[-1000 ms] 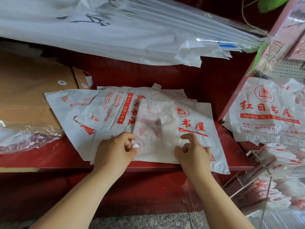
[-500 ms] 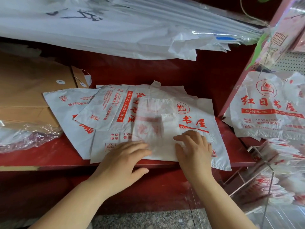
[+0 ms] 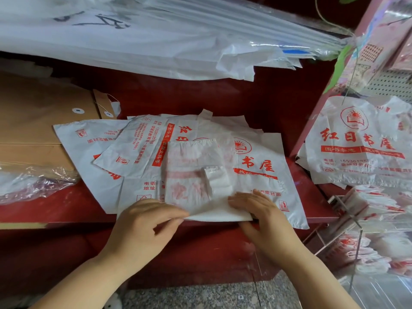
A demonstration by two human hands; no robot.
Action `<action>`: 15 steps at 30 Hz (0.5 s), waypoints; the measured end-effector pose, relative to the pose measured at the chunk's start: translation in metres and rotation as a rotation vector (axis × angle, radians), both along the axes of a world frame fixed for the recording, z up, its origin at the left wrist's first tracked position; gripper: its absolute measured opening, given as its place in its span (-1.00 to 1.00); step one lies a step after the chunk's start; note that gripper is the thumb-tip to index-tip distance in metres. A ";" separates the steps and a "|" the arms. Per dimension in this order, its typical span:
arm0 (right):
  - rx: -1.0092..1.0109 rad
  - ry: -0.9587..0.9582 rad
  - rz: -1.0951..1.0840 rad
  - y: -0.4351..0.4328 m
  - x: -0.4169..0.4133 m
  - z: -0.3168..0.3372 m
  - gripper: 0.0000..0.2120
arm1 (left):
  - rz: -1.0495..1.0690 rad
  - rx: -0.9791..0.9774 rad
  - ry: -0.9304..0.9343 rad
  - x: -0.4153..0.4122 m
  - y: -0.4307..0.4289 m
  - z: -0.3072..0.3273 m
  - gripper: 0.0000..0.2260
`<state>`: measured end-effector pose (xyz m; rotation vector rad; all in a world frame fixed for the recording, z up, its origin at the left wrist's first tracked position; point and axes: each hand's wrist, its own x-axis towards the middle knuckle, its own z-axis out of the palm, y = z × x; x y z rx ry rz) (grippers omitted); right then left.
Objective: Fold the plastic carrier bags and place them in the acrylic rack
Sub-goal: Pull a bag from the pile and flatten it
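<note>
Two hands, left hand (image 3: 142, 224) and right hand (image 3: 263, 212); one folded bag (image 3: 189, 175); at least three flat bags (image 3: 267, 181); one acrylic rack (image 3: 356, 226).

Brown envelopes (image 3: 33, 121) lie left on the red shelf (image 3: 66, 208), wrapped paper sheets (image 3: 133, 41) above

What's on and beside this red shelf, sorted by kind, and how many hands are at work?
Hands: 2, left hand, right hand
Part-folded bag: 1
Flat bags beneath it: 3
Brown envelopes: 2
Acrylic rack: 1
Total: 9
</note>
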<state>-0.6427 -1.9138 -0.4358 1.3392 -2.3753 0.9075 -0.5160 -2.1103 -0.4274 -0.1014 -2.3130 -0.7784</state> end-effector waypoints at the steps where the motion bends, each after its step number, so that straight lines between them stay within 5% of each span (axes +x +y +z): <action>1: -0.024 -0.029 0.015 0.000 0.000 0.002 -0.67 | 0.033 0.043 -0.020 0.002 0.000 0.002 -0.81; 4: -0.096 -0.186 -0.025 -0.001 0.004 0.006 -0.73 | 0.137 0.099 -0.111 0.004 -0.001 0.001 -0.69; 7: -0.144 -0.304 -0.112 -0.006 0.008 0.010 -0.86 | 0.211 0.247 -0.197 0.004 0.001 0.005 -0.81; 8: -0.172 -0.322 -0.136 -0.008 0.008 0.012 -0.83 | 0.228 0.327 -0.206 0.002 0.001 0.005 -0.88; 10: -0.206 -0.384 -0.206 -0.015 0.008 0.016 -0.66 | 0.281 0.430 -0.215 -0.002 0.002 0.006 -0.71; 15: -0.089 -0.366 -0.396 -0.035 0.001 0.021 -0.83 | 0.368 0.450 -0.211 -0.017 0.001 0.008 -0.79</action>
